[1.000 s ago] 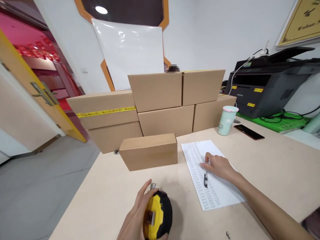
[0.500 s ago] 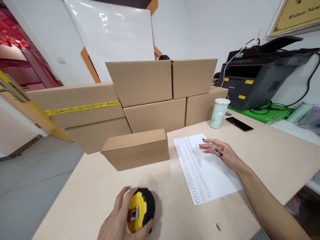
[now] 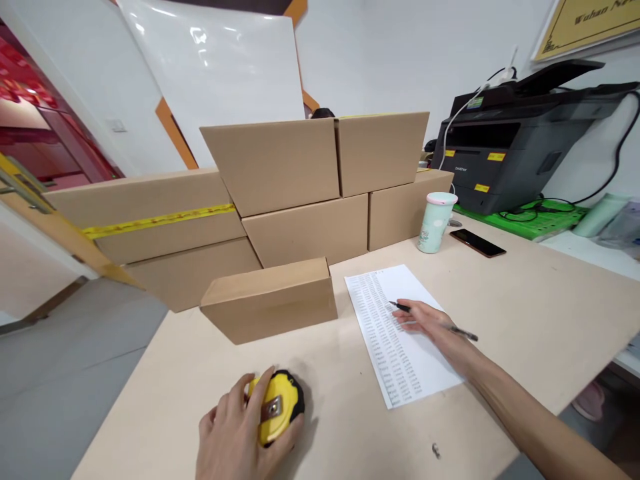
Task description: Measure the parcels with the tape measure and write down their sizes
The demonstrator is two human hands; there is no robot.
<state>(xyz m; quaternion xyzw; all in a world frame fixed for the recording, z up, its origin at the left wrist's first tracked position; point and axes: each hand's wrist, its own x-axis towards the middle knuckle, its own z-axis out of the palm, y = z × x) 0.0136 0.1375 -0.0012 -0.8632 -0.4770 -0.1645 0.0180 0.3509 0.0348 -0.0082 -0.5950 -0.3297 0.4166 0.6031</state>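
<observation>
My left hand [image 3: 235, 433] is wrapped round a yellow and black tape measure [image 3: 278, 405] that rests on the beige table [image 3: 550, 307] near its front edge. My right hand [image 3: 430, 323] holds a black pen [image 3: 434, 321], tip pointing left, over a printed sheet of paper [image 3: 395, 330]. A small cardboard box [image 3: 270, 298] lies just beyond the tape measure, left of the sheet.
Several larger cardboard boxes [image 3: 305, 193] are stacked behind it, one with yellow tape. A pale green cup [image 3: 434, 222], a dark phone [image 3: 477, 242] and a black printer [image 3: 530, 143] stand at the right. A whiteboard [image 3: 215, 73] leans on the wall. The table's left edge drops to grey floor.
My right hand picked the pen up from the sheet and now holds it in a writing grip. My left hand has set the tape measure down flat on the table.
</observation>
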